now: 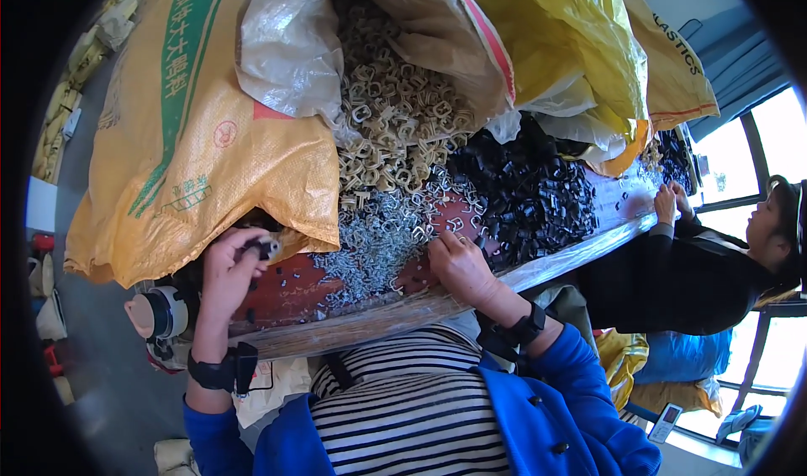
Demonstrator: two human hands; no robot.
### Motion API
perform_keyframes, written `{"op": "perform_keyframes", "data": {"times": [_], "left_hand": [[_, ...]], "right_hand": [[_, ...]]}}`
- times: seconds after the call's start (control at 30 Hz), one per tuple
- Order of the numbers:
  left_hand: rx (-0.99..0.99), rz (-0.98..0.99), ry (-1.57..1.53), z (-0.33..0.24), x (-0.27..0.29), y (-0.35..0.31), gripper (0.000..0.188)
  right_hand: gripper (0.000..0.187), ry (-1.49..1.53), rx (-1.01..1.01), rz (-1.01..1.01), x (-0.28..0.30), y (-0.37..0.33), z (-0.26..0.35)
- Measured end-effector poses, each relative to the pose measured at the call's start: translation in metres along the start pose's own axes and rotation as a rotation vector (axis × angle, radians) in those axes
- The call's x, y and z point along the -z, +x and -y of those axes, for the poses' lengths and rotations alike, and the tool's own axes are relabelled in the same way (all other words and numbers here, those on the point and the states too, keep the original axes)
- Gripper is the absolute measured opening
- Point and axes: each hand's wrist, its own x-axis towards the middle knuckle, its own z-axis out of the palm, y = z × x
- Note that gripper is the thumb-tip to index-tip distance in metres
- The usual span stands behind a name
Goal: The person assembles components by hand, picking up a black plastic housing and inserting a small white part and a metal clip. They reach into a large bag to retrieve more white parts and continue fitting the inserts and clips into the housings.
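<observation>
My left hand [229,273] is closed around a small black plastic part [266,247] with a paler piece at its end, just below the mouth of an orange woven sack [252,152]. My right hand [464,268] is at the table's front side with thumb and fingertips pinched together; anything between them is hidden. Beside those fingertips lie loose U-shaped metal clips [454,224]. Between my hands spreads a heap of small silvery screws or pins [366,253]. Beyond it beige plastic clips [403,131] spill from a white sack [290,43].
Black plastic pieces [534,194] are piled right of the clips. A yellow plastic bag [580,47] stands behind them. At the right another person [698,266] works at the same reddish table [277,295]. A white-and-black round container [160,312] sits by the table's left end.
</observation>
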Motion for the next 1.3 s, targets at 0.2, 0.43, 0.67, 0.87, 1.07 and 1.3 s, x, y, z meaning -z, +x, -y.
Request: {"op": "perform_keyframes", "data": {"times": [0.2, 0.43, 0.67, 0.87, 1.07, 1.3], "left_hand": [[0.276, 0.351, -0.682, -0.023, -0.049, -0.012, 0.02], [0.223, 0.607, -0.903, -0.046, -0.11, -0.004, 0.019], [-0.055, 0.486, -0.565, -0.045, -0.135, 0.003, 0.013], [-0.212, 0.41, -0.235, -0.044, -0.134, 0.006, 0.012], [-0.175, 0.356, -0.297, -0.034, -0.141, 0.007, 0.014], [0.11, 0.475, -0.597, -0.036, -0.139, 0.006, 0.014]], "right_hand": [[0.007, 0.5, -0.159, -0.002, 0.015, 0.005, 0.002], [0.011, 1.604, -0.6, 0.176, 0.021, 0.007, 0.011], [0.013, 1.864, -0.727, 0.148, 0.022, 0.016, 0.029], [0.013, 2.037, -0.793, 0.167, 0.011, 0.014, 0.03], [0.012, 2.011, -0.782, 0.141, 0.007, 0.015, 0.032], [0.008, 1.477, -0.614, -0.021, 0.014, 0.019, 0.037]]}}
